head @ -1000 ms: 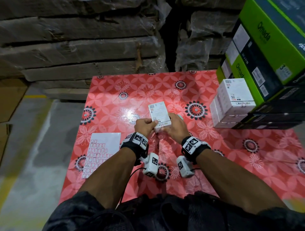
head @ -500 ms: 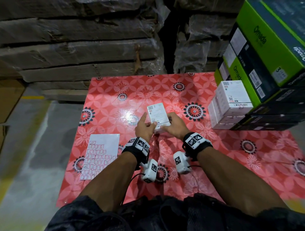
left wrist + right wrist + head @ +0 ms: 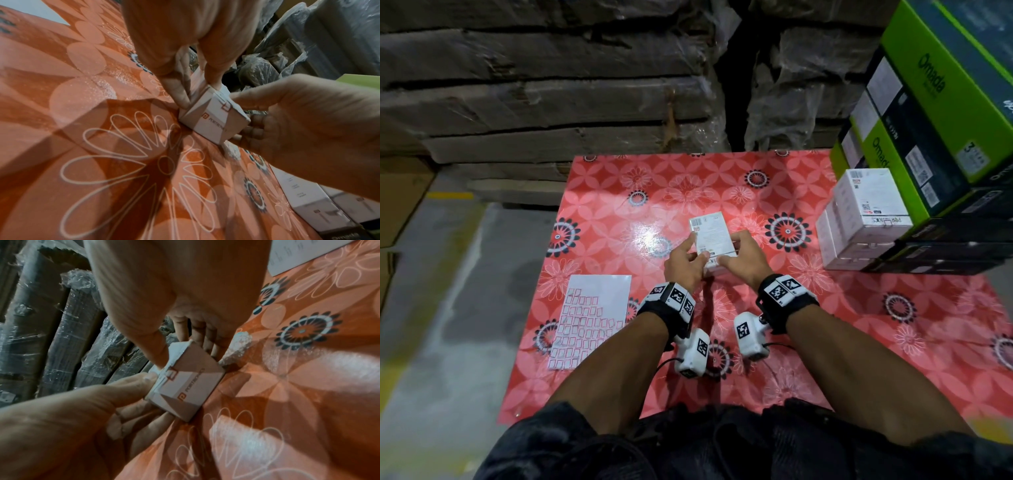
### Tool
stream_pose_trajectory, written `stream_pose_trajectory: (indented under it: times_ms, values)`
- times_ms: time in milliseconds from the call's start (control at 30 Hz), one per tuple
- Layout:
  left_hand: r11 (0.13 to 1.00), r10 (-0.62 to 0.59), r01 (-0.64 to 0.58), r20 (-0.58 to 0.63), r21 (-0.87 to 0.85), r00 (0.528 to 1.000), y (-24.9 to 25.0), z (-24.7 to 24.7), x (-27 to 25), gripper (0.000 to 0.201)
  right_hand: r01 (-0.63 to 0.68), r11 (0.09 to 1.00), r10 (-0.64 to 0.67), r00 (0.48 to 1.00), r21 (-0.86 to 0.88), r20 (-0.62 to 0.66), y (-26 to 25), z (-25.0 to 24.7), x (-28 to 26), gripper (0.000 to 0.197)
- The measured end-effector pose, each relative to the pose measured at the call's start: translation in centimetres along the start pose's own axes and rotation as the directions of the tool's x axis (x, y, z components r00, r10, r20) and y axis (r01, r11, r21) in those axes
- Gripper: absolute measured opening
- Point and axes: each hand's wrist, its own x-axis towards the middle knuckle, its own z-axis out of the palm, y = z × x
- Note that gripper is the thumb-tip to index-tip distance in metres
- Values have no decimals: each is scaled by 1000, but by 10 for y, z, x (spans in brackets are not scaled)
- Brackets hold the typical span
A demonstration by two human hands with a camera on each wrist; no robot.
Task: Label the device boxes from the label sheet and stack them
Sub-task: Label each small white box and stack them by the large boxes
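Note:
A small white device box [image 3: 711, 239] lies on the red flowered tablecloth [image 3: 756, 342], and both hands hold its near end. My left hand [image 3: 693, 251] grips its left side, thumb on the top edge. My right hand [image 3: 731, 256] grips the right side, thumb also on top. A red-bordered label [image 3: 225, 106] sits folded over the near top edge between the two thumbs, and the right wrist view shows the same label [image 3: 171, 374]. The label sheet [image 3: 592, 318], white with rows of red-bordered labels, lies flat to the left. A stack of white device boxes [image 3: 866, 222] stands at the right.
Large green and black cartons [image 3: 945, 120] are stacked behind the white boxes at the right edge. Plastic-wrapped cardboard bundles [image 3: 551, 102] rise behind the cloth. Grey floor [image 3: 448, 308] lies to the left of the cloth.
The left hand's closed grip at the box's near end has loosened, and its fingers now stretch along the left side. The box stays between both hands in about the same place.

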Motion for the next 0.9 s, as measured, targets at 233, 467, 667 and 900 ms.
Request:
stream_pose_trajectory:
  times_ms: [233,467,667,900]
  values:
    - [999,-1,1,-9,-39,1000,-3,1,1,59,6,1000,-4,993,15,-116,0,9,-6,43]
    - [999,-14,13,-6,-50,1000,-5,4,4,60,19,998,-25,994,59,107,-3,-16,-11,48]
    - [997,-25,24,-2,-68,1000,-4,3,3,59,81,984,-70,995,-158,73,10,0,-4,75]
    - [997,-37,37,-3,-72,999,-6,4,5,59,118,938,-124,992,-326,3,9,2,-3,67]
